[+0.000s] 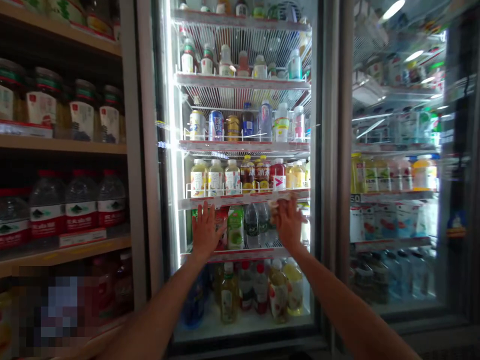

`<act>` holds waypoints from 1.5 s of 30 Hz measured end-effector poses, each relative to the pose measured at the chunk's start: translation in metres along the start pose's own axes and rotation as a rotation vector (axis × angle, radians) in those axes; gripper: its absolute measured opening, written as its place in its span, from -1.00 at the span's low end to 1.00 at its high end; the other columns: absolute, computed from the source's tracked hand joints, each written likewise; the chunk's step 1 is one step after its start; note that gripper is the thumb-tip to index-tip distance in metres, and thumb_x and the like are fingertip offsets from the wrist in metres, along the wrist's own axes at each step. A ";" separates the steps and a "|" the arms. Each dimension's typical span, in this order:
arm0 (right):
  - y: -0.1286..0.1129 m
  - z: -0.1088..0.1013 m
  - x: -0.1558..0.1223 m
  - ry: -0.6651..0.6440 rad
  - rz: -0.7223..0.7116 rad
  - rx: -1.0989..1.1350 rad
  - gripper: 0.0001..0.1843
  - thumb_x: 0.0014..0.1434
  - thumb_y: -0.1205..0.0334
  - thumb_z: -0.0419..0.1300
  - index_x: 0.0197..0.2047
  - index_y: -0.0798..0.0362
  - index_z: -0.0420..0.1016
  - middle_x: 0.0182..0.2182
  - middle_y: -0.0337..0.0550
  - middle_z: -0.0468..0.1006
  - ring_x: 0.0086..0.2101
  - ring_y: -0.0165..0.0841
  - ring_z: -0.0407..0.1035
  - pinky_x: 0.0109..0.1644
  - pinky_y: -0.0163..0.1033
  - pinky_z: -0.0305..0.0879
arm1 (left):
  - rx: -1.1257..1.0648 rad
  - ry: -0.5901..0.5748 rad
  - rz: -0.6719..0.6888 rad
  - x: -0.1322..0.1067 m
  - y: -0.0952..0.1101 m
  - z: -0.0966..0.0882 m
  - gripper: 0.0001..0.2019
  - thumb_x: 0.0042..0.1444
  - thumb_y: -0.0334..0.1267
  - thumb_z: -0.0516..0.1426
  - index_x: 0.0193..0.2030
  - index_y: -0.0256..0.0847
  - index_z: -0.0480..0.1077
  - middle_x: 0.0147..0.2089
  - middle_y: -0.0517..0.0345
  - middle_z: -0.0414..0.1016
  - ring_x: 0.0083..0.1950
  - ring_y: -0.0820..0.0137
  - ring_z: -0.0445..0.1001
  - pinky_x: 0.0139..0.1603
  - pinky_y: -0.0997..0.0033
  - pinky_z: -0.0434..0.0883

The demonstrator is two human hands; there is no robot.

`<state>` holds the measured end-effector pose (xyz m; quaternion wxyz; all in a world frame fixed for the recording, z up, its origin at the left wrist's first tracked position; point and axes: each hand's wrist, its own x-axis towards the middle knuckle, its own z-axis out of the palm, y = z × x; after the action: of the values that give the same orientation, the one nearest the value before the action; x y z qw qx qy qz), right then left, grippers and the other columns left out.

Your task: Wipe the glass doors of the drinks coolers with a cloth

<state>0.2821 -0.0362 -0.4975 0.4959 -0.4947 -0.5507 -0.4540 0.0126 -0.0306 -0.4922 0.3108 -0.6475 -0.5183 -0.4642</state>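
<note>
Both my arms reach toward a lit drinks fridge (245, 201) with several shelves. My left hand (205, 232) is raised, fingers spread, in front of the left end of a lower shelf, near a green bottle (235, 227). My right hand (290, 225) is up at the shelf's right side, slightly blurred, its fingers apart. A pale patch shows beside its fingers; I cannot make out what it is. Clear bottles (252, 225) stand between the hands. Light streaks cross the fridge front like reflections on glass, and I cannot tell whether either hand touches it.
Wooden shelves (67, 145) at the left hold dark jars (82, 110) and large red-labelled water bottles (80, 202). A second glass-fronted fridge (397, 200) stands at the right. Metal frames (335, 150) flank the middle fridge. Bottles (228, 295) stand on its bottom.
</note>
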 end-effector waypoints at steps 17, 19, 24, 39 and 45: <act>-0.004 0.015 -0.034 -0.022 -0.218 0.210 -0.48 0.17 0.41 -0.03 0.21 0.02 0.18 0.27 0.00 0.05 0.28 -0.20 -0.20 0.22 0.06 0.06 | -0.047 -0.045 -0.051 -0.028 0.023 0.014 -0.23 -0.03 -0.16 0.20 0.30 -0.22 -0.01 0.38 -0.09 -0.17 0.39 0.04 -0.30 0.28 -0.12 -0.02; 0.017 0.009 -0.030 -0.018 -0.216 0.204 -0.48 0.17 0.42 -0.05 0.21 0.02 0.19 0.25 0.00 0.10 0.27 -0.21 -0.16 0.22 0.05 0.07 | -0.039 -0.057 -0.022 -0.030 0.021 0.012 -0.26 -0.02 -0.19 0.20 0.30 -0.21 0.01 0.38 -0.08 -0.15 0.39 0.05 -0.27 0.28 -0.09 0.01; 0.055 0.005 -0.026 0.202 0.132 0.137 -0.45 0.18 0.39 -0.09 0.26 0.18 0.07 0.30 0.19 -0.16 0.27 0.00 -0.25 0.17 0.25 0.04 | -0.020 -0.096 -0.025 -0.034 0.023 0.011 -0.25 -0.03 -0.22 0.20 0.30 -0.23 0.01 0.38 -0.08 -0.17 0.39 0.04 -0.26 0.28 -0.09 0.00; 0.038 0.004 -0.061 0.081 0.020 0.110 -0.52 0.20 0.39 -0.05 0.20 0.16 0.17 0.31 0.11 -0.19 0.28 -0.06 -0.27 0.20 0.14 0.08 | -0.001 -0.083 -0.002 -0.048 0.022 0.018 -0.36 0.08 -0.17 0.12 0.29 -0.18 0.02 0.39 -0.08 -0.18 0.39 0.08 -0.27 0.28 -0.05 0.02; 0.025 0.000 -0.059 -0.088 -0.319 0.121 -0.58 0.18 0.41 -0.02 0.11 0.08 0.31 0.26 0.04 0.05 0.27 -0.16 -0.17 0.20 0.03 0.13 | 0.003 -0.103 0.056 -0.053 0.018 0.016 -0.38 0.08 -0.22 0.12 0.29 -0.15 0.04 0.38 -0.08 -0.13 0.39 0.08 -0.22 0.27 -0.05 0.05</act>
<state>0.3077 -0.0396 -0.5557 0.4217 -0.3897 -0.6696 -0.4710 0.0325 -0.0414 -0.5463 0.2974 -0.6845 -0.5160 -0.4205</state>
